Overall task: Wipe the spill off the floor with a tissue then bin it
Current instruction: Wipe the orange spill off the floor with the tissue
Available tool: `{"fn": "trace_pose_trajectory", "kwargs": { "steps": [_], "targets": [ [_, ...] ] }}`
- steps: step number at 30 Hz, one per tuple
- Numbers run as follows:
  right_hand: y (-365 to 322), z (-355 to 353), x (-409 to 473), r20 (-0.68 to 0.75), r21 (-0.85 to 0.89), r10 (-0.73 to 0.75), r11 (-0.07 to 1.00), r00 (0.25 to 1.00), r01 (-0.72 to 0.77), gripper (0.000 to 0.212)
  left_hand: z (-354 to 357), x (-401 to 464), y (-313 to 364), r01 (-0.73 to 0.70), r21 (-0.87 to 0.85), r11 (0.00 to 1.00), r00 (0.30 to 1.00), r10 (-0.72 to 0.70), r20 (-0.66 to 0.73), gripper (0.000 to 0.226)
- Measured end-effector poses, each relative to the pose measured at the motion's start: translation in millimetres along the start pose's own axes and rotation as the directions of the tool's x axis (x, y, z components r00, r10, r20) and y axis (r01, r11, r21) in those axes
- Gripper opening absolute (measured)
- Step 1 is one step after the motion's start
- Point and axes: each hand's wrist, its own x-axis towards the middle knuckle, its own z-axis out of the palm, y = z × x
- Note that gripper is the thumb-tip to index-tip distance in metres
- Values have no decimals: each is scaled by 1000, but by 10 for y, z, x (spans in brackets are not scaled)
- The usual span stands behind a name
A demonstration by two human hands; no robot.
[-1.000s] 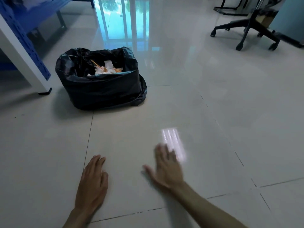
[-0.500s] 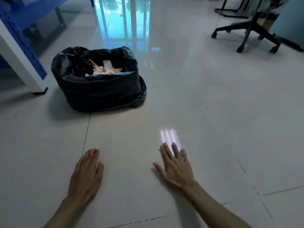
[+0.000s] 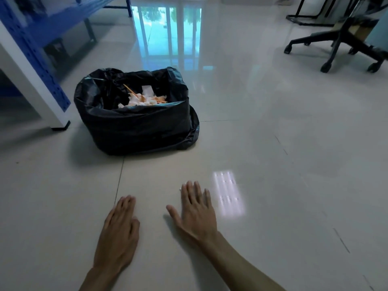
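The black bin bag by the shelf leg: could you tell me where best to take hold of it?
Probably grip the bin bag by its crumpled upper rim, coming from above on the near side. The rim is folded open and loose, while the body sags wide on the floor with rubbish inside, offering no handle.

One view only, head-worn, and it's low, looking forward and down across the tiled floor (image 3: 273, 143). Both forearms enter from the bottom edge, left hand (image 3: 118, 234) and right hand (image 3: 196, 213) nearest the lens. Beyond the fingertips sits the bin (image 3: 136, 127); far right, probably a chair base (image 3: 340, 45), bent by the wide angle.
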Motion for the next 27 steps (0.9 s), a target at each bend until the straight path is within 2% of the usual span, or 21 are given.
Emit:
{"fn": "trace_pose_trajectory", "kwargs": {
  "steps": [5, 7, 9, 12, 15, 18, 21, 24, 27],
  "targets": [
    [310, 15, -291, -81, -107, -161, 983, 984, 152, 80, -11, -9, 3, -8, -17, 1000, 1000, 8, -16, 64],
    [568, -71, -403, -65, -157, -160, 976, 985, 149, 79, -15, -26, 25, -8, -20, 1000, 1000, 8, -20, 66],
    [938, -234, -444, -74, -222, -30, 975, 997, 12, 77, -35, -16, 64, -5, 4, 1000, 999, 5, -35, 68],
    [1509, -510, -408, -75, -271, 205, 938, 976, -218, 75, -98, 132, 110, 30, 3, 1000, 999, -30, -21, 65],
    [1624, -543, -256, -52, -187, 308, 931, 950, -312, 79, -75, 332, 141, 57, -19, 998, 998, -57, 30, 65],
    [1362, -401, 7, -76, -32, 370, 927, 926, -373, 90, 26, 420, 148, 54, 44, 998, 998, -54, -14, 73],
    [941, -275, 300, -90, 10, 268, 963, 959, -268, 92, 49, 435, 108, 41, 49, 998, 999, -39, -28, 72],
    [286, -122, 478, -18, 34, 43, 999, 999, -43, 89, 31, 449, 92, 41, 9, 999, 999, -41, -26, 69],
    [-210, 75, 310, 49, 25, -200, 980, 979, 199, 87, 21, 448, 106, 38, -7, 999, 999, -38, -28, 68]
  ]
}}
